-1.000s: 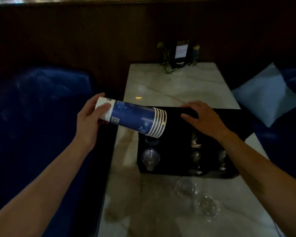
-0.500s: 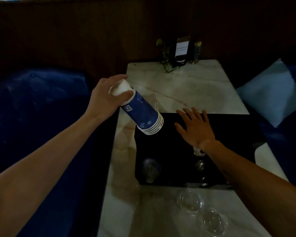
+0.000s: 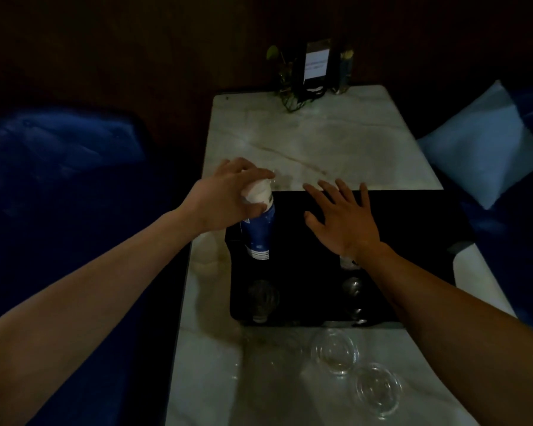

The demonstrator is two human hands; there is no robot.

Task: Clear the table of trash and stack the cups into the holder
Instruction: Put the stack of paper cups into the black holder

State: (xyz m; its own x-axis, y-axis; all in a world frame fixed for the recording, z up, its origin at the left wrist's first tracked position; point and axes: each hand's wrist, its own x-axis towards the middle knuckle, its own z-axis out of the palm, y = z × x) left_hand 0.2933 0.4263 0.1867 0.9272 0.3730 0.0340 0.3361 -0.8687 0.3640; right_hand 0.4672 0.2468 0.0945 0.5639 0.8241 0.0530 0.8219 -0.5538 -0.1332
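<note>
A stack of blue-and-white paper cups (image 3: pixel 259 232) stands upside down, rims at the back left corner of the black cup holder (image 3: pixel 413 241) on the marble table (image 3: pixel 305 142). My left hand (image 3: pixel 231 195) is shut on the stack's white top end. My right hand (image 3: pixel 342 222) hovers flat and open over the holder's middle, fingers spread. Clear plastic cups (image 3: pixel 263 298) show in the holder's front openings. Two clear dome lids (image 3: pixel 334 352) lie on the table in front of the holder.
A small plant (image 3: pixel 285 78) and a dark sign stand (image 3: pixel 316 64) sit at the table's far end. Blue sofa seating (image 3: pixel 59 167) runs on the left. A light blue cushion (image 3: pixel 480 146) lies on the right.
My left hand has tipped the cup stack from slanted to nearly upright and lowered its rim end onto the holder's back left corner. My right hand shifted slightly, still open over the holder.
</note>
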